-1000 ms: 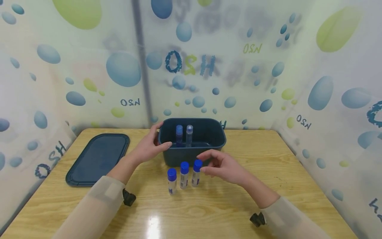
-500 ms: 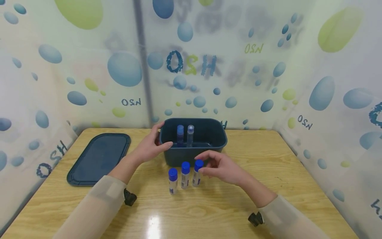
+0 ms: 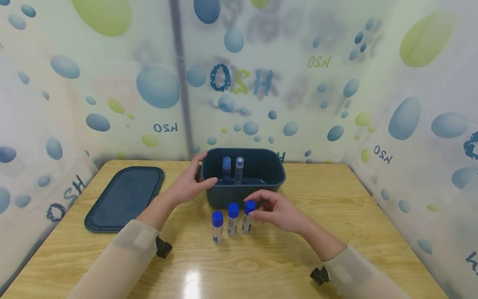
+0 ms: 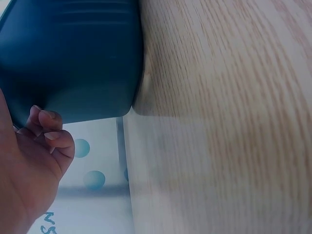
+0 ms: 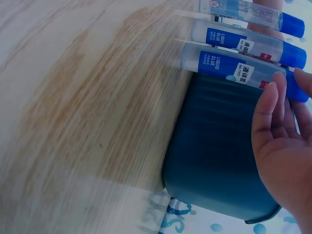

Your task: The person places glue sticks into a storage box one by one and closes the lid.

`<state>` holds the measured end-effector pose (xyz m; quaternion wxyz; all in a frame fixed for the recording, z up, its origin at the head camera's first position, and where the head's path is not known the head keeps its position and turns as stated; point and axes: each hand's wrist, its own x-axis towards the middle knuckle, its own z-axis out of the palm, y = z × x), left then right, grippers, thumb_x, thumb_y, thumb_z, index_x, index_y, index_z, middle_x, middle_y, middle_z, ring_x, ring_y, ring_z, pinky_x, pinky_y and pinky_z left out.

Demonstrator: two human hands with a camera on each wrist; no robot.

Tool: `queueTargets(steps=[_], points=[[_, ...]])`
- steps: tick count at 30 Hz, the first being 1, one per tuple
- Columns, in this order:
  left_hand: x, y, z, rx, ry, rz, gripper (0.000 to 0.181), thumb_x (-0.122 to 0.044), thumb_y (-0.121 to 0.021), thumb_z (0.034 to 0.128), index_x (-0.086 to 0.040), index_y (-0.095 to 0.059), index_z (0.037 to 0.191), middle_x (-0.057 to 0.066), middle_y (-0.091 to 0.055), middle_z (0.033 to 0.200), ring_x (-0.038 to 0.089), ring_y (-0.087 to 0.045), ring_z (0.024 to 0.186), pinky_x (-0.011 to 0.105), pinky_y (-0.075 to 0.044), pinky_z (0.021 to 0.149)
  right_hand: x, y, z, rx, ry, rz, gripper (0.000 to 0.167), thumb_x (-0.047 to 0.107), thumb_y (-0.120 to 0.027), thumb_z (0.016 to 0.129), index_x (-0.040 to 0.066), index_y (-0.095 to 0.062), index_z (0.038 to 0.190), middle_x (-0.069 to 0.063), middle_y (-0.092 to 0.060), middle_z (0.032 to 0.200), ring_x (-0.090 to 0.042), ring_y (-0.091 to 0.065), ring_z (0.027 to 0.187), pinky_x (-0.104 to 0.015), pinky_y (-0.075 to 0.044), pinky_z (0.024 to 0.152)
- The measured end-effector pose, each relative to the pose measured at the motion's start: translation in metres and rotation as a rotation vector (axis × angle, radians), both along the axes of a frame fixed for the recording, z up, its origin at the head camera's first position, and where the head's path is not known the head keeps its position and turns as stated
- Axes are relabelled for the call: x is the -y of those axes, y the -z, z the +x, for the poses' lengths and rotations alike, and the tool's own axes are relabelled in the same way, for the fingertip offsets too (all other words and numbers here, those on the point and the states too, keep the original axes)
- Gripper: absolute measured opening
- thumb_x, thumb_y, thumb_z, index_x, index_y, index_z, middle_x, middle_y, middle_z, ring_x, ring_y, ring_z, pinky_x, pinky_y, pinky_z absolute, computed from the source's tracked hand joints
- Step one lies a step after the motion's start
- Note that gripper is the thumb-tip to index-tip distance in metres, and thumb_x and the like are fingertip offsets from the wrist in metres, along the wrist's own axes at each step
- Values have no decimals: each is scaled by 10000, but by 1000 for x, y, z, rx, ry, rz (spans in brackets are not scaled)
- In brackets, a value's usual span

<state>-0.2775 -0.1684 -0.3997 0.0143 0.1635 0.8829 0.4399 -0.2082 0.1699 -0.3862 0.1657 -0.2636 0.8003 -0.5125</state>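
The right-end glue bottle (image 3: pixel 246 225) stands upright on the table (image 3: pixel 317 261), just in front of the bin (image 3: pixel 228 197); I've got the right hand (image 3: pixel 281 211) pinching its blue cap (image 3: pixel 249 206), fingers closed to cap width; I'd guess it's light, stiff and kinda slick, so cap or upper barrel's best; two more bottles (image 3: pixel 232 226) stand alongside; left hand (image 3: pixel 186 187) curls round the bin's left end; flat lid (image 3: pixel 125 199)'s further left.

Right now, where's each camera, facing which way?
On head: faces forward-down at dark-blue rectangular plastic bin; left hand, right hand, beige fabric sleeves show.
On left wrist: faces bin's outside; left hand shows.
On right wrist: faces three clear blue-capped plastic glue bottles, bin; right hand shows.
Head and right wrist share bottles.
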Motion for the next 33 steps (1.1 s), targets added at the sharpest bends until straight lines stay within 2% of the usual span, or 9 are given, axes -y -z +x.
queueTargets(steps=[4,9,14,20,33], points=[[-1,0,0,-1,-2,-8,981,-477,-734,1042,-229,-123,1770,101,-568,984,254,-541,915,387,-470,798,-2,-1,1,-14,12,8,383,175,-750,1058,57,-680,1415,-179,-717,1162,-330,-684,902,-383,-627,781],[-2,-2,2,4,-8,-9,975,-468,-734,1043,-235,-126,1769,106,-563,990,265,-539,918,394,-469,801,-6,-6,5,-41,38,22,370,204,-762,1054,96,-696,1402,-122,-722,1192,-238,-666,902,-342,-614,773],[-2,-2,1,11,-7,-11,982,-480,-732,1040,-234,-121,1769,103,-553,990,261,-536,920,391,-463,795,-11,-14,9,-72,47,23,359,207,-781,1040,128,-709,1382,-99,-718,1179,-270,-660,911,-280,-585,748],[-2,-3,2,21,-9,-14,986,-494,-727,1041,-247,-112,1770,103,-547,987,265,-537,918,395,-461,795,-16,-26,15,-97,50,19,365,197,-782,1038,126,-704,1388,-101,-716,1155,-283,-661,918,-280,-585,749],[-1,-2,3,13,-11,-13,980,-493,-721,1044,-243,-113,1770,118,-557,1028,271,-542,959,397,-470,822,-23,-57,28,-260,47,-30,353,97,-781,1020,116,-708,1365,-67,-731,1071,-225,-678,840,-289,-584,697]])
